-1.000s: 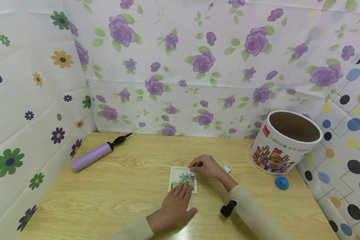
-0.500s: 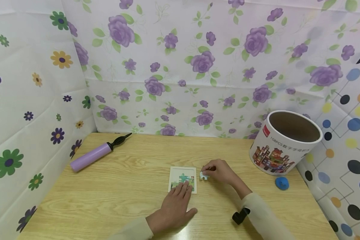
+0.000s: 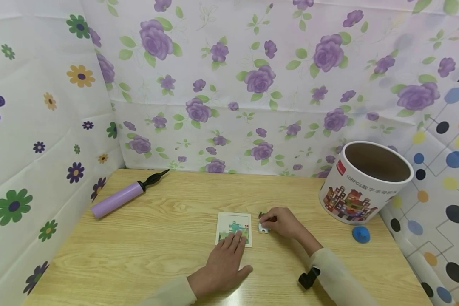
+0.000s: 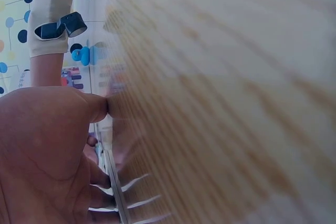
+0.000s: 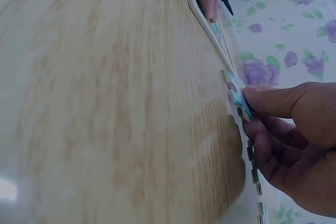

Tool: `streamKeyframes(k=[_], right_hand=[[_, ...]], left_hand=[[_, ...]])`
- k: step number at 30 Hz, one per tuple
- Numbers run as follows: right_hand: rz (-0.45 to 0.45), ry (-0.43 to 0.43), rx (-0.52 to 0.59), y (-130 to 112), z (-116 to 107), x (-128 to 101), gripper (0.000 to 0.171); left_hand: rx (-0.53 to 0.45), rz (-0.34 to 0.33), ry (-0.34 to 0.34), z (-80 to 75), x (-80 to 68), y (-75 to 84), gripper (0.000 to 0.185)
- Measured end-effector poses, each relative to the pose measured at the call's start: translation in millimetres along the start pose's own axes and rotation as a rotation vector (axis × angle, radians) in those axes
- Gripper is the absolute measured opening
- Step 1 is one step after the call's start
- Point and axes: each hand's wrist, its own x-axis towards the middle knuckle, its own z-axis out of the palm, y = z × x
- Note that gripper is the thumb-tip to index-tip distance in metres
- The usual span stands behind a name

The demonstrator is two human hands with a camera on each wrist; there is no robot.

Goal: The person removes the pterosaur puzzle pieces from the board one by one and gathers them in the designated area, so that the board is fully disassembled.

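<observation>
My left hand lies with straight fingers on the lower part of a small white-framed jigsaw puzzle. Some green and teal pieces sit inside the frame, partly hidden by the fingertips. Just right of the frame, my right hand pinches a pale blue puzzle piece between thumb and fingers. In the right wrist view the thumb presses on the face of this piece, close over the table. The left wrist view shows the left palm low against the tabletop, fingertips at the frame.
Several more puzzle pieces lie beyond the right hand in the right wrist view. A purple hand pump lies at the back left. A large white printed bucket stands at the back right, with a blue round object before it.
My right hand has moved from the puzzle frame's upper right corner to the table just right of it, carrying the puzzle piece. The left hand has stayed in place.
</observation>
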Motion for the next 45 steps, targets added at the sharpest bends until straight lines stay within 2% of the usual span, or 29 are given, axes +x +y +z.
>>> streamKeyframes(k=[15, 28, 34, 38, 45], right_hand=[[-0.029, 0.000, -0.056, 1, 3, 1, 0.008], [-0.011, 0.023, -0.050, -5, -1, 0, 0.009], [-0.038, 0.021, -0.050, -7, 2, 5, 0.011], [-0.047, 0.014, -0.037, -13, 7, 9, 0.011], [-0.054, -0.028, -0.029, -26, 10, 17, 0.013]], left_hand=[[0.019, 0.000, -0.003, 1.1, 1.1, -0.9, 0.082], [0.014, 0.005, -0.006, 1.3, 0.9, -1.0, 0.081], [0.003, 0.020, 0.023, 1.3, 0.6, -0.2, 0.080], [-0.009, 0.007, 0.040, 2.7, 1.6, 0.5, 0.081], [0.024, -0.006, 0.051, 3.6, -0.2, 3.7, 0.080]])
